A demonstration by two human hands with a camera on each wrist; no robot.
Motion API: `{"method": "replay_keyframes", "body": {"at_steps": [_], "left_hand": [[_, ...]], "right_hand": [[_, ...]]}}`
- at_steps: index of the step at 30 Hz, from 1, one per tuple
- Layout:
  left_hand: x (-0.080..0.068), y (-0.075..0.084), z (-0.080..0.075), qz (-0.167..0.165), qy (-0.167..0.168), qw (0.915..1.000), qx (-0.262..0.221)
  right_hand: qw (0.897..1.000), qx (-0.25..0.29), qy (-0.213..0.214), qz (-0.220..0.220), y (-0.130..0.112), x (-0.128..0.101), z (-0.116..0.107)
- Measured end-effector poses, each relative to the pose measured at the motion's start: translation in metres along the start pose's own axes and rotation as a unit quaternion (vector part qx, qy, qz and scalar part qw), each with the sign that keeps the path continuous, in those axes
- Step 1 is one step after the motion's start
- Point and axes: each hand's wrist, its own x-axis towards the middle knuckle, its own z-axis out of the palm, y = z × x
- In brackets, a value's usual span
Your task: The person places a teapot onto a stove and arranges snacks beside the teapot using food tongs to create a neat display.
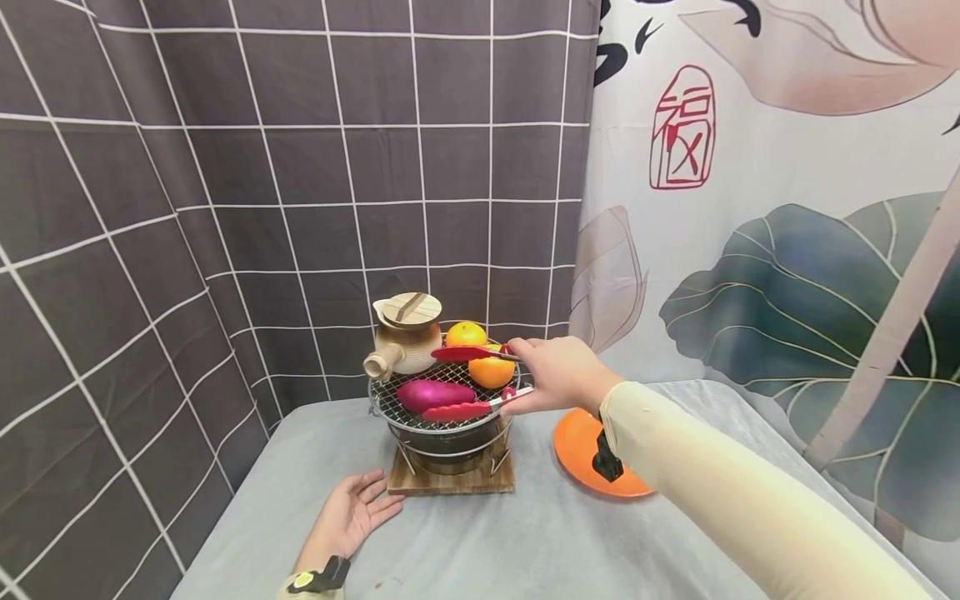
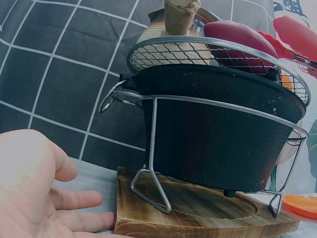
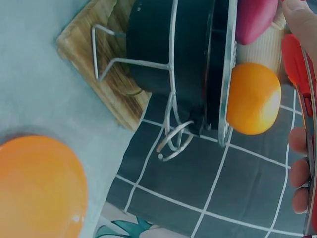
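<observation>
My right hand [image 1: 557, 377] grips red tongs [image 1: 467, 410] over a small black grill [image 1: 447, 439] on a wooden board [image 1: 452, 481]. The tongs are spread, with one arm behind a purple sweet potato [image 1: 433, 393] and the other in front of it. On the wire mesh [image 1: 390, 404] also lie two oranges [image 1: 491, 372] and a clay pot with a wooden lid [image 1: 405, 335]. The right wrist view shows one orange [image 3: 252, 99], the tongs [image 3: 296, 64] and my fingers [image 3: 299, 171]. My left hand [image 1: 352, 510] rests palm up on the table beside the board, fingers relaxed, also seen as my left hand [image 2: 37, 198] near the grill [image 2: 218, 134].
An orange plate [image 1: 581, 450] lies on the grey tablecloth [image 1: 525, 542] right of the grill, partly behind my right forearm. A grey checked curtain [image 1: 262, 167] hangs behind and to the left. A leaf-print cloth [image 1: 787, 250] hangs on the right.
</observation>
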Motion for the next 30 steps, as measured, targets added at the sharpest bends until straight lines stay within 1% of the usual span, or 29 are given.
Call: {"method": "replay_keyframes", "body": {"at_steps": [4,10,18,22,26,30], "left_hand": [[0.0,0.0,-0.001,0.0,-0.006,1.0,-0.001],[0.0,0.0,-0.001,0.001,-0.015,0.9999,0.003],[0.0,0.0,-0.001,0.002,-0.012,0.9999,0.006],[0.0,-0.001,0.0,0.005,-0.003,1.0,0.007],[0.001,-0.001,0.0,0.006,0.006,1.0,0.004],[0.002,-0.002,0.0,0.005,0.007,1.0,0.002]], "right_hand": [[1.0,0.006,-0.003,0.017,0.007,-0.002,-0.004],[0.999,0.006,0.006,0.038,0.02,-0.009,-0.007],[0.996,0.034,0.0,0.082,0.039,-0.021,-0.009],[0.994,0.04,-0.001,0.1,0.049,-0.028,-0.009],[0.991,0.047,-0.009,0.122,0.061,-0.036,-0.006],[0.988,0.056,-0.018,0.142,0.072,-0.045,-0.004]]}}
